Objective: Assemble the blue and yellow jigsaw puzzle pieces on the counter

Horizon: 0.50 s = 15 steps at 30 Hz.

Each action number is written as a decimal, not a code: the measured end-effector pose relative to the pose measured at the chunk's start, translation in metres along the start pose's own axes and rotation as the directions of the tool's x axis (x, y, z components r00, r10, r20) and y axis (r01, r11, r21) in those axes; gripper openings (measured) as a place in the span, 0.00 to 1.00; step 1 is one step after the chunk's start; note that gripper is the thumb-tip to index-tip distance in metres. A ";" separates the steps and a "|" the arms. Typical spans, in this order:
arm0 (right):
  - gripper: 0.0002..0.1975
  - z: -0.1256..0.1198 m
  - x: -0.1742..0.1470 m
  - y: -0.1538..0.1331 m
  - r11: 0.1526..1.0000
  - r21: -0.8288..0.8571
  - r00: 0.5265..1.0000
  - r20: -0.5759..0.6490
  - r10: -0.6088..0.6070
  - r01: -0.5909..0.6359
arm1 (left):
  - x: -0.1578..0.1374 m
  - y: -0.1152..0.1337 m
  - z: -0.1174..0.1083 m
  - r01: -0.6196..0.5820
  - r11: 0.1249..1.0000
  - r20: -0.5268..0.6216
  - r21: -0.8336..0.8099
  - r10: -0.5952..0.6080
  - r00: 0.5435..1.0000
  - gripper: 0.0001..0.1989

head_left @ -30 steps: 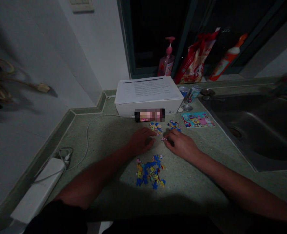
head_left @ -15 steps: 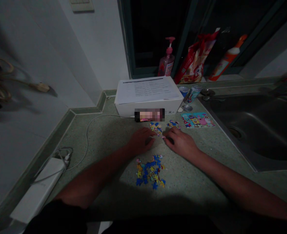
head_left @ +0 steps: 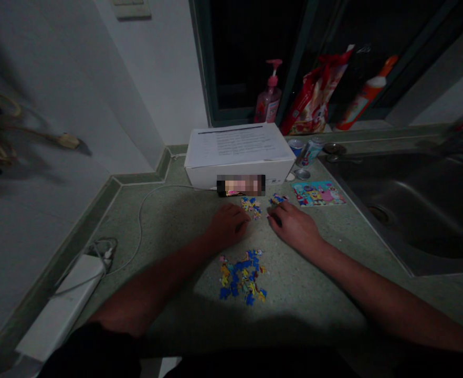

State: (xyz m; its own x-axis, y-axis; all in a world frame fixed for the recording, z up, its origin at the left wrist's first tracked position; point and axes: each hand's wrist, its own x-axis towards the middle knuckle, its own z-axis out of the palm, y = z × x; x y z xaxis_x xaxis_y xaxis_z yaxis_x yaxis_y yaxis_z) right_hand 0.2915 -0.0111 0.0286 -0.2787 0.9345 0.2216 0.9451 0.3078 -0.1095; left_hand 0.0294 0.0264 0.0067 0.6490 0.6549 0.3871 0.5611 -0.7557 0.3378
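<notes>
My left hand point(head_left: 227, 226) rests on the counter with its fingers curled in, thumb and forefinger close together. Whatever lies between those fingertips is too small and dark to make out. Just past them is a small cluster of joined puzzle pieces point(head_left: 251, 205). My right hand point(head_left: 296, 226) is closed in a pinch, with a tiny pale puzzle piece point(head_left: 268, 215) at its fingertips. Another group of puzzle pieces point(head_left: 279, 199) lies just beyond its knuckles, partly covered. Closer to me, below both hands, spreads a larger patch of blue and yellow puzzle pieces point(head_left: 243, 277).
A white box point(head_left: 239, 170) with a printed sheet stands behind the pieces, a blurred-out device point(head_left: 240, 185) before it. A colourful picture card point(head_left: 318, 193) lies near the sink point(head_left: 412, 268). Cans point(head_left: 311, 152) stand behind. A cable point(head_left: 139, 226) runs to a power strip point(head_left: 64, 307).
My hands have drawn apart a little. The right one has shifted slightly right and away from me, with the small piece at its fingertips. The left has barely moved.
</notes>
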 end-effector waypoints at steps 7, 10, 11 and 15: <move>0.15 0.002 0.006 -0.007 0.980 0.044 0.979 -0.061 -0.193 0.196 | 0.001 0.001 0.000 0.017 1.000 0.014 0.018 -0.017 1.000 0.07; 0.15 0.008 0.008 -0.008 0.961 0.091 0.963 -0.088 -0.255 0.263 | 0.001 0.001 0.001 0.014 1.000 0.011 0.020 -0.014 1.000 0.07; 0.14 0.009 0.009 -0.008 0.958 0.099 0.961 -0.092 -0.261 0.270 | 0.001 0.000 0.001 0.013 1.000 0.006 0.018 -0.013 1.000 0.07; 0.13 0.013 0.010 -0.006 0.952 0.128 0.957 -0.116 -0.265 0.279 | 0.001 -0.001 0.003 -0.004 1.000 -0.019 -0.003 0.004 1.000 0.07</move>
State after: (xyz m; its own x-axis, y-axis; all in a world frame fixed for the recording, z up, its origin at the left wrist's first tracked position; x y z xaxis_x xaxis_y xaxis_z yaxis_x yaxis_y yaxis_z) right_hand 0.2812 -0.0008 0.0192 -0.4971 0.7924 0.3536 0.8003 0.5762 -0.1661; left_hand 0.0305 0.0276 0.0043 0.6415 0.6517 0.4047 0.5571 -0.7584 0.3384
